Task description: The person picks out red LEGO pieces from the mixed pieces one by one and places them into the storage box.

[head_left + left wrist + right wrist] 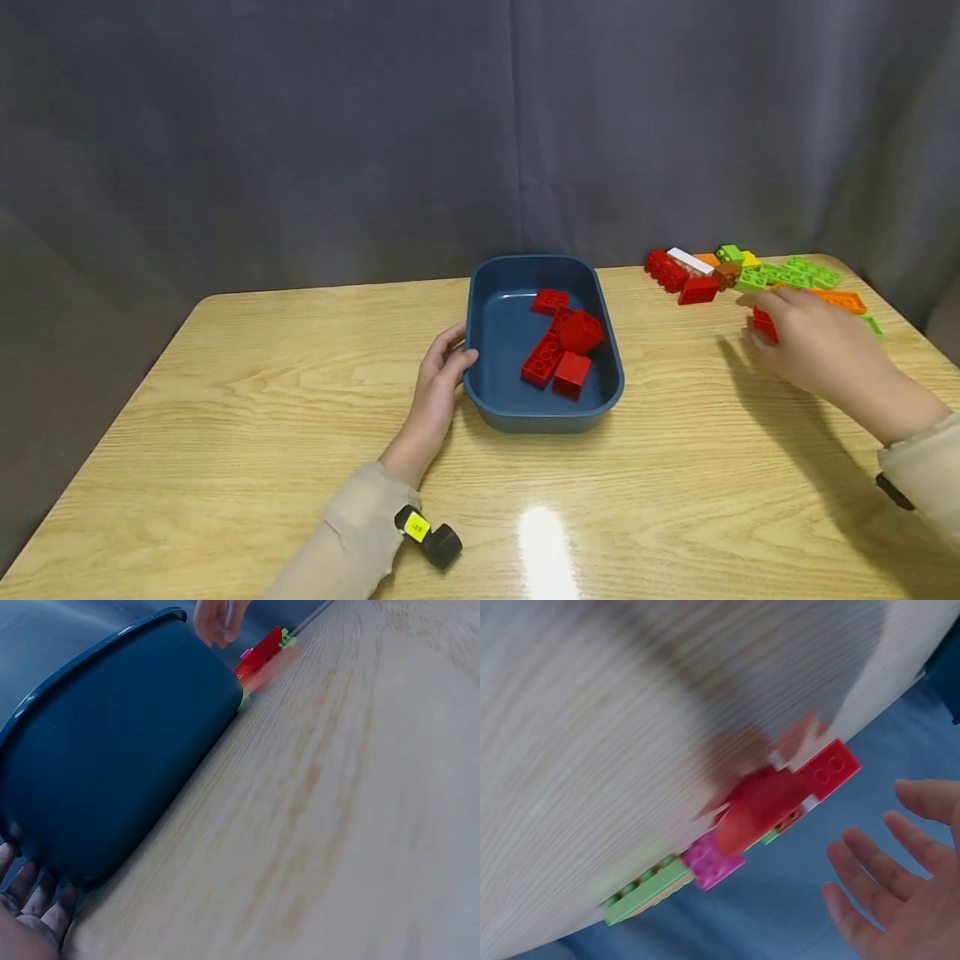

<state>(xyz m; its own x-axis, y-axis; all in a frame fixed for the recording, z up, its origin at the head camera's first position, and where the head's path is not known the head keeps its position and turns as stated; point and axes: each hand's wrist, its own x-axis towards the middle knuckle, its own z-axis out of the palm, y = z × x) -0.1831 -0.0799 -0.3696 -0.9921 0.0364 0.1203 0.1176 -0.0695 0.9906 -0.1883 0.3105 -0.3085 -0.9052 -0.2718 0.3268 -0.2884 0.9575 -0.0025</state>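
A dark blue plastic bin (543,423) stands on the table with several red toy bricks inside, among them a long studded brick (542,360) and a small cube-like brick (572,375). My left hand (442,379) grips the bin's left side, thumb over the rim and fingers against the outer wall. In the left wrist view those fingers (46,896) lie under the bin's wall (120,742). My right hand (900,881) holds nothing; its fingers are spread and slightly bent. In the head view this hand overlaps a red brick (764,325) among the loose bricks.
Loose toy bricks lie at the table's back right: red bricks (665,271), a white piece (690,262), green bricks (812,272) and an orange plate (842,300). A pink brick (711,860) shows in the right wrist view. A grey curtain (337,150) hangs behind the wooden table (247,417).
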